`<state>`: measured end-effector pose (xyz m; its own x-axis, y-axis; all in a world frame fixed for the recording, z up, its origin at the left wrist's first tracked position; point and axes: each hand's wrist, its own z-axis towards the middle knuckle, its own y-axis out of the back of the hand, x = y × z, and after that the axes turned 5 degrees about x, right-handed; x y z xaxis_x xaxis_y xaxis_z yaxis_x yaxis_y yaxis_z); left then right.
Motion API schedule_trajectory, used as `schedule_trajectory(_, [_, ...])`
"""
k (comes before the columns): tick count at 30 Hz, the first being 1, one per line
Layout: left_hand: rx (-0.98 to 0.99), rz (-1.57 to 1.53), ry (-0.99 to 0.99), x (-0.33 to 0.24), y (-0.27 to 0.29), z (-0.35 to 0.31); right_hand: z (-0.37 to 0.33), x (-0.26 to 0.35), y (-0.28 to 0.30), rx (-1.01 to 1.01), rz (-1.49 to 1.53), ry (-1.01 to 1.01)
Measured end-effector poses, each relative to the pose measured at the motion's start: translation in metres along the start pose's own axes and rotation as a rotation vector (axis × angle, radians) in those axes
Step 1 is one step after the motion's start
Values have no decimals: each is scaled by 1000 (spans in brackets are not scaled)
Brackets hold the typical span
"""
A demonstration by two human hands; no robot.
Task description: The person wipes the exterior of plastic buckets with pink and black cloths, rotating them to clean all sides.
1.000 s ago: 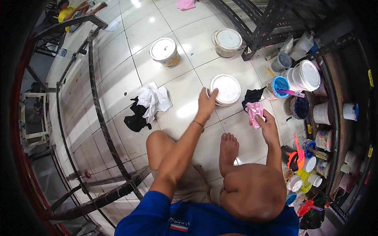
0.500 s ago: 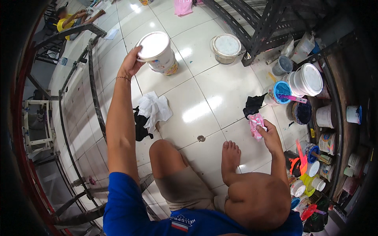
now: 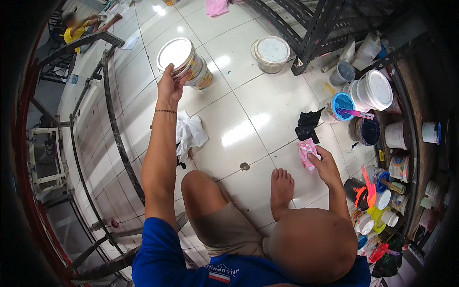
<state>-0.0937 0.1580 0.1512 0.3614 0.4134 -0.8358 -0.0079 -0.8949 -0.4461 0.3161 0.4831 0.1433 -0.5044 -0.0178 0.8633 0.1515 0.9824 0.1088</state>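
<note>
Two tubs stand stacked on the tiled floor at the far left. My left hand (image 3: pixel 170 85) grips the near edge of the upper white-lidded tub (image 3: pixel 175 54), its fingers closed at the rim. Beneath it, the lower tub (image 3: pixel 201 80) shows a coloured label. A pink-and-white patterned cloth (image 3: pixel 306 154) is pinched in my right hand (image 3: pixel 325 166), low over the floor beside my bare foot. Just beyond that cloth lies a crumpled black cloth (image 3: pixel 308 125). Below my left wrist, a white cloth (image 3: pixel 191 136) lies on the floor, partly hidden by my forearm.
Another lidded tub (image 3: pixel 271 53) stands at the far middle, near a black metal rack (image 3: pixel 311 33). Along the right are an open blue paint tub (image 3: pixel 342 106), stacked white tubs (image 3: pixel 374 91) and several paint containers. Dark metal rails (image 3: pixel 114 115) run left. A person in yellow (image 3: pixel 75 31) sits far left.
My left hand has shifted from the upper tub's left side to its near edge. The upper tub has turned and moved slightly left. My right hand keeps the pink cloth.
</note>
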Motion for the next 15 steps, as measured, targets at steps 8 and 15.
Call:
schedule_trajectory(8, [83, 49, -131, 21, 22, 25, 2, -7, -7, 31, -7, 66])
schedule_trajectory(15, [68, 203, 110, 115, -35, -66, -3, -9, 30, -100, -20, 69])
